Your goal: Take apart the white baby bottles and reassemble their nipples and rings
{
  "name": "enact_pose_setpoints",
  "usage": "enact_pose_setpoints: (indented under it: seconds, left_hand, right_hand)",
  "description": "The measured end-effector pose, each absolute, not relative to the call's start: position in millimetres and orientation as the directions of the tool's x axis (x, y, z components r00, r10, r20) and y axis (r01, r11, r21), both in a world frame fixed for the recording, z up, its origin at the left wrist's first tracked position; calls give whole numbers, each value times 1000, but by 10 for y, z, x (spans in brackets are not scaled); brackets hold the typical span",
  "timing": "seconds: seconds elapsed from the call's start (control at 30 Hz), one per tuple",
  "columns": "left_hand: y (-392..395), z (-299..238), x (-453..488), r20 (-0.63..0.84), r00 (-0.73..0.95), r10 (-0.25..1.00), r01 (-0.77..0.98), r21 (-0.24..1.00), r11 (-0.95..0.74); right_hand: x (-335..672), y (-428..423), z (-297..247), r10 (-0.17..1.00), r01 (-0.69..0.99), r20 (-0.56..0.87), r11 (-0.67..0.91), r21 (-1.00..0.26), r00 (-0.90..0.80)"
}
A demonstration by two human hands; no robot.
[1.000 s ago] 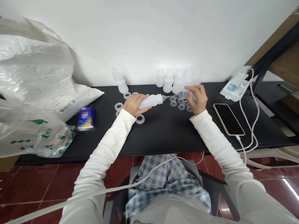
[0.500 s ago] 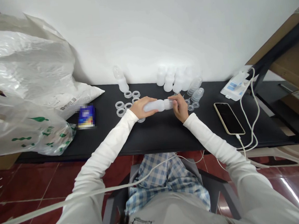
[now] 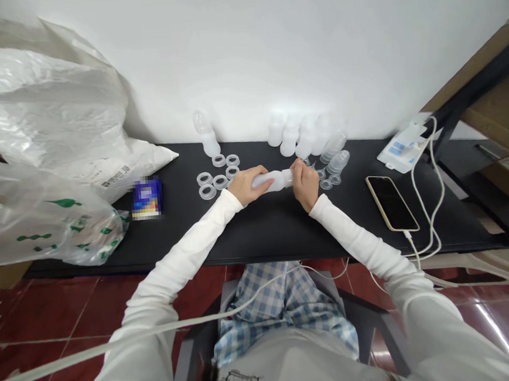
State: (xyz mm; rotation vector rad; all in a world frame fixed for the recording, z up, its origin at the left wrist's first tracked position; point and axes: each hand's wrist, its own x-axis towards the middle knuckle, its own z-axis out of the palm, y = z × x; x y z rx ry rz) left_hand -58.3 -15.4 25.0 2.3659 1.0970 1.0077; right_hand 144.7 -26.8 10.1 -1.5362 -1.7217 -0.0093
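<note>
A frosted white baby bottle (image 3: pixel 274 181) lies sideways in the air above the black table, its top end to the right. My left hand (image 3: pixel 250 182) is closed round the bottle's body. My right hand (image 3: pixel 305 183) is wrapped in a fist over the top end, so most of the collar and cap there is hidden. Several clear collar rings (image 3: pixel 207 191) lie to the left of my left hand. To the right of my right hand are small silicone nipples (image 3: pixel 325 183) and clear caps (image 3: pixel 337 161).
Several frosted bottles (image 3: pixel 289 136) stand by the wall, with one capped bottle (image 3: pixel 209 140) further left. Plastic bags (image 3: pixel 46 124) and a blue packet (image 3: pixel 147 198) are at left. A phone (image 3: pixel 392 203), white cables (image 3: pixel 428 212) and a power strip (image 3: pixel 401 148) lie at right.
My right hand has closed more fully over the bottle's top end and turned, its knuckles now upward. Both hands and the bottle have shifted slightly to the right.
</note>
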Motion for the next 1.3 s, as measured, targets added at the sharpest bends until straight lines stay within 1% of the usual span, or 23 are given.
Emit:
enact_pose_setpoints:
  seconds: [0.07,0.13,0.2,0.23,0.27,0.33,0.4,0.43,0.47,0.5,0.53,0.57,0.63,0.67,0.7,0.77,0.83,0.97,1.2,1.3]
  left_hand:
    - [-106,196,-599,525,503,686,584,379,-718]
    - [-50,160,-614,562,565,604,602,220,-768]
    - [-8,152,-624,582,601,547,601,122,-790]
    - [5,158,-626,590,601,539,608,100,-787]
    - [13,168,-628,599,584,548,627,97,-773]
    - [19,194,-632,617,505,604,685,140,-715]
    - [40,220,-643,636,367,679,748,233,-622]
    - [66,234,-651,642,280,714,770,294,-567]
    - [107,248,-660,640,189,745,781,362,-509]
    - [164,264,-668,625,101,774,779,434,-452]
    - [238,282,-674,593,23,805,765,507,-396]
    - [325,302,-678,548,-40,836,743,575,-342]
    - [523,345,-673,436,-111,893,695,677,-244]
    - [624,366,-664,388,-128,913,682,703,-203]
    - [719,385,-651,352,-139,926,680,713,-169]
    - [877,411,-614,311,-154,938,698,706,-119]
    - [981,415,-568,271,-173,947,724,687,-64]
    - [1063,360,-488,192,-233,953,757,652,54]
    - [1028,228,-528,181,-265,947,800,589,111]
    - [1030,188,-578,170,-279,945,774,622,116]
  right_hand:
    - [1468,-216,108,880,852,468,179,-491,85]
    - [1500,-175,121,909,838,403,136,-528,107]
    - [1531,-157,141,923,795,363,125,-594,126]
    - [1546,-156,152,930,767,343,122,-630,134]
    - [1560,-159,160,936,733,325,126,-668,135]
    - [1591,-170,168,939,650,319,161,-743,132]
    - [1626,-175,162,913,576,378,227,-785,155]
    - [1644,-172,154,888,571,428,265,-777,170]
    - [1660,-165,144,861,597,479,294,-746,174]
    - [1675,-155,133,838,652,525,316,-689,150]
    - [1685,-144,120,823,724,561,332,-604,90]
    - [1690,-133,107,818,800,576,343,-493,5]
    - [1688,-118,78,826,908,539,342,-242,-167]
    - [1681,-115,65,834,933,503,336,-131,-229]
    - [1673,-117,53,842,944,465,328,-42,-272]
    - [1657,-130,36,862,949,405,308,62,-306]
    - [1647,-148,34,879,950,360,295,107,-313]
    - [1651,-173,61,899,957,329,260,132,-289]
    - [1681,-173,52,899,957,333,248,148,-284]
    - [1687,-166,22,897,957,334,257,136,-288]
